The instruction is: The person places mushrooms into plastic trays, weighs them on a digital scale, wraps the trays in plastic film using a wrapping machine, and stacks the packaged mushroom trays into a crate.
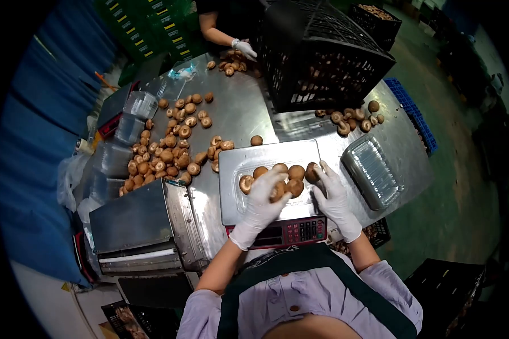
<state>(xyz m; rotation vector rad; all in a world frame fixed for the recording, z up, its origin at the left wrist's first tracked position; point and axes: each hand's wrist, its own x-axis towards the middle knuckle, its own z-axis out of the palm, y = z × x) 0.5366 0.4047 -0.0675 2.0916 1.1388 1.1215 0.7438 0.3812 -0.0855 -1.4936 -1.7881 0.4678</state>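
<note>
A clear plastic tray point(246, 168) rests on the metal plate of a weighing scale point(305, 151), with several brown mushrooms point(296, 172) in it. My left hand point(261, 206), in a white glove, reaches over the tray. Its fingers and thumb curl round a mushroom point(276, 192); the fingertips are slightly blurred. At the tray's right side, my right hand point(336, 198), also gloved, has its thumb and fingers against another mushroom point(311, 173). The scale's keypad point(304, 231) faces my body.
Loose mushrooms point(167, 155) cover the steel table's left part. Clear trays are stacked at right point(373, 169) and far left point(129, 129). A tilted black crate point(328, 73) stands at the back. Beside it, a co-worker's gloved hand point(244, 49) touches more mushrooms. A metal machine point(133, 217) sits at left.
</note>
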